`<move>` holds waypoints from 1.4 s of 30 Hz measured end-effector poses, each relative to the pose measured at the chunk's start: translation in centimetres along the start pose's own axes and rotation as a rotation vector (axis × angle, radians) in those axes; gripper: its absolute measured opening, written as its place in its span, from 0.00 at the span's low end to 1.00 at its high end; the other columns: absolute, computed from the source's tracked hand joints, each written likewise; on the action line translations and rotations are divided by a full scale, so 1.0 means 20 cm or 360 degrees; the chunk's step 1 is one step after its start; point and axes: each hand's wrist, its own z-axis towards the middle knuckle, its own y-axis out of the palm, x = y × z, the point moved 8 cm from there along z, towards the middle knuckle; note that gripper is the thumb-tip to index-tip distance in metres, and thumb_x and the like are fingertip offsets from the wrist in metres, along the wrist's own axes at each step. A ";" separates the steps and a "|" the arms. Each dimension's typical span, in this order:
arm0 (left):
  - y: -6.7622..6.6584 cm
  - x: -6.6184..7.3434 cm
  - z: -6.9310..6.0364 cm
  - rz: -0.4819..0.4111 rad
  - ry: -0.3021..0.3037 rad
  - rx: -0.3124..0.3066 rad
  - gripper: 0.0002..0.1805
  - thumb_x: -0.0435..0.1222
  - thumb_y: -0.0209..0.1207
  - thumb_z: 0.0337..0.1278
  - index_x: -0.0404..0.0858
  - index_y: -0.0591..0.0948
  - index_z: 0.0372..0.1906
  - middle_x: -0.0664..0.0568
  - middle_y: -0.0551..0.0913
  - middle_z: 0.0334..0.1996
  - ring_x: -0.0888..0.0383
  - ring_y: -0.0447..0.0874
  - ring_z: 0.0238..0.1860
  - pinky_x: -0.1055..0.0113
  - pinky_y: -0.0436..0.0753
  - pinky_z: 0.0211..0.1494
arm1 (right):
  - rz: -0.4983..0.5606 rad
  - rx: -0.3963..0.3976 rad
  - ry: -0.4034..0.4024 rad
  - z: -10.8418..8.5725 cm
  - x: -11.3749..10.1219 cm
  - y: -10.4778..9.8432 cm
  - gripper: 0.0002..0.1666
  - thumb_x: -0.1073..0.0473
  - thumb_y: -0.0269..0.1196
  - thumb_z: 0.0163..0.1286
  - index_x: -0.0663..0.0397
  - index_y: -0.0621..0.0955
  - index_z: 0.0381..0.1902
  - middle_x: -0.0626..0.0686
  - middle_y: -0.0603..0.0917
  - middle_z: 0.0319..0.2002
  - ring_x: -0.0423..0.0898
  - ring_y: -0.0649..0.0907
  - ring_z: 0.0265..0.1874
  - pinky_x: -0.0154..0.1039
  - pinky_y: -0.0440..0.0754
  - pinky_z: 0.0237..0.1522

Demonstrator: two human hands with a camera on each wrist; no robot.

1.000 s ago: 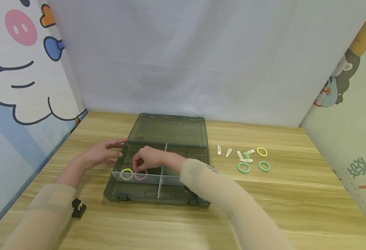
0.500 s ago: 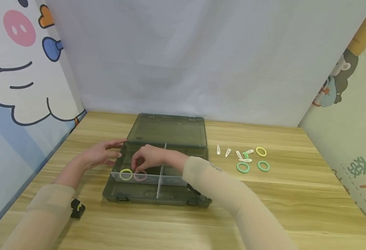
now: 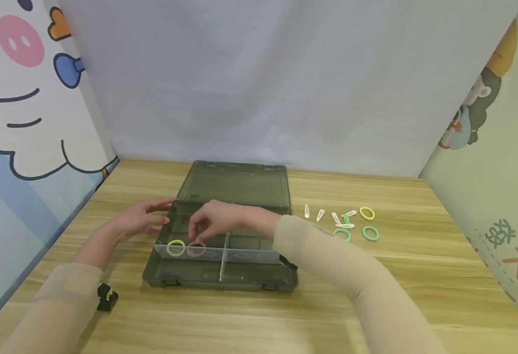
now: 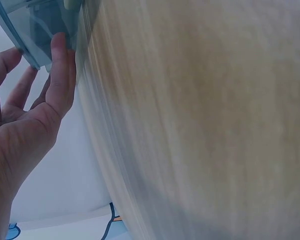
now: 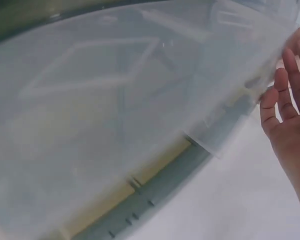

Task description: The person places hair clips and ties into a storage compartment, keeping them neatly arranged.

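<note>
A dark translucent box lies with its lid folded back. In its left half, a yellow hair tie and a pink hair tie stand side by side at a clear cross divider. My right hand reaches over the left half, fingers bent, fingertips at the pink tie's top edge; whether they still pinch it is unclear. My left hand rests with spread fingers against the box's left side; the left wrist view shows those fingers at the box wall.
Right of the box lie several white snap clips, a green clip, a yellow hair tie and two green hair ties, one partly behind my right sleeve. A white cloth hangs behind the wooden table.
My right hand and forearm have shifted a little to the right across the box. Both ties inside it keep their places. The left hand stays at the box, and the view has drifted slightly.
</note>
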 end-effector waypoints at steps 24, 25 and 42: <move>-0.01 -0.01 -0.02 -0.0005 0.0025 0.0016 0.37 0.34 0.51 0.67 0.43 0.48 0.75 0.34 0.43 0.73 0.32 0.53 0.68 0.50 0.78 0.56 | -0.0101 0.0104 -0.0016 -0.34 -0.11 -0.23 0.09 0.55 0.64 0.64 0.45 0.82 0.43 0.42 0.84 0.41 0.35 0.79 0.37 0.32 0.78 0.35; -0.01 -0.01 -0.02 -0.0003 0.0027 0.0016 0.37 0.34 0.51 0.67 0.43 0.48 0.75 0.34 0.43 0.73 0.32 0.53 0.68 0.50 0.78 0.56 | -0.0106 0.0117 -0.0016 -0.36 -0.11 -0.25 0.09 0.55 0.64 0.64 0.45 0.82 0.43 0.42 0.83 0.41 0.35 0.79 0.37 0.33 0.77 0.35; 0.00 0.02 -0.03 0.0039 0.0033 0.0028 0.37 0.34 0.52 0.67 0.43 0.49 0.75 0.34 0.45 0.73 0.32 0.56 0.67 0.51 0.78 0.56 | -0.0194 0.0397 0.0089 -0.76 -0.11 -0.44 0.10 0.54 0.67 0.62 0.45 0.83 0.42 0.43 0.84 0.41 0.41 0.78 0.38 0.41 0.77 0.42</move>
